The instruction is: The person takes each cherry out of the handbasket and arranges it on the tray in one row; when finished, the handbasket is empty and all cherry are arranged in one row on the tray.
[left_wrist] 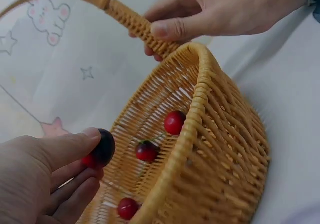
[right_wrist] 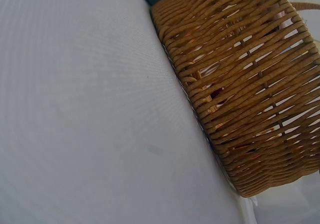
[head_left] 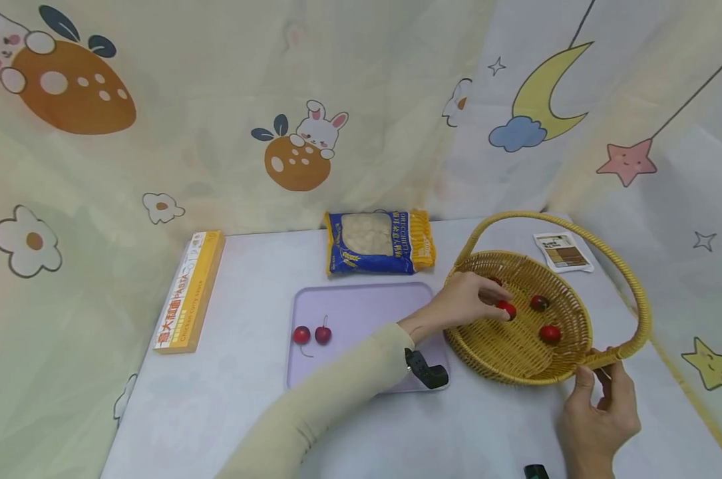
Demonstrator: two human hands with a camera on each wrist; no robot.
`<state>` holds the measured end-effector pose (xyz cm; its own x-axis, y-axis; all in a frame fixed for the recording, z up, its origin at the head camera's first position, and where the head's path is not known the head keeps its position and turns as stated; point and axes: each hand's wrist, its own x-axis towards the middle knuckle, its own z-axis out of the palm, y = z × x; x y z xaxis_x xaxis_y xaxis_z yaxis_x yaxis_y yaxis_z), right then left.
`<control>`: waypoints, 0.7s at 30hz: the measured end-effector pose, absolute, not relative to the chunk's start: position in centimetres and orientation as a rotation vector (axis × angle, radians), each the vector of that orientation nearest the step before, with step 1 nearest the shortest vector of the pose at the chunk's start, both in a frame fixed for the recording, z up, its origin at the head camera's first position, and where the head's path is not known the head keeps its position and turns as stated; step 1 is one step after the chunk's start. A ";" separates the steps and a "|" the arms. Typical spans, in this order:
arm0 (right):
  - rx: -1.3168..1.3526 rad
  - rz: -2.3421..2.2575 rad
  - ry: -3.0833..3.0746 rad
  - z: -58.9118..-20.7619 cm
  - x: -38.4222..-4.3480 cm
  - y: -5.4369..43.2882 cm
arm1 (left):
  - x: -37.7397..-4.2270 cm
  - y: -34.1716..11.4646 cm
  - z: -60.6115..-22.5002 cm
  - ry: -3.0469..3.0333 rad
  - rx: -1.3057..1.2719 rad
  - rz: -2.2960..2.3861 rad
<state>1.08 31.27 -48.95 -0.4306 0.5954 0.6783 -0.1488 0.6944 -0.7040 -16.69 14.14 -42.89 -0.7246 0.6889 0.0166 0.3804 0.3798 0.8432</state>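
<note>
- Pinching a glossy, round red cherry [head_left: 509, 308], the left hand [head_left: 464, 299] holds it at the mouth of the golden-brown woven wicker basket [head_left: 513, 349].
- The right hand [head_left: 601, 407] grips the foot of the arched wicker handle [head_left: 641, 309].
- Smooth skin could let the cherry slip and roll; a pull on the handle could tip the basket.
- With no stem visible, the cherry's direction is unclear; near-round, it shows no clear long axis.
</note>
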 end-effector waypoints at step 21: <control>-0.339 0.953 -1.735 -49.2 0.8 31.1 | -15.9 2.8 -41.9 2.279 0.889 1.527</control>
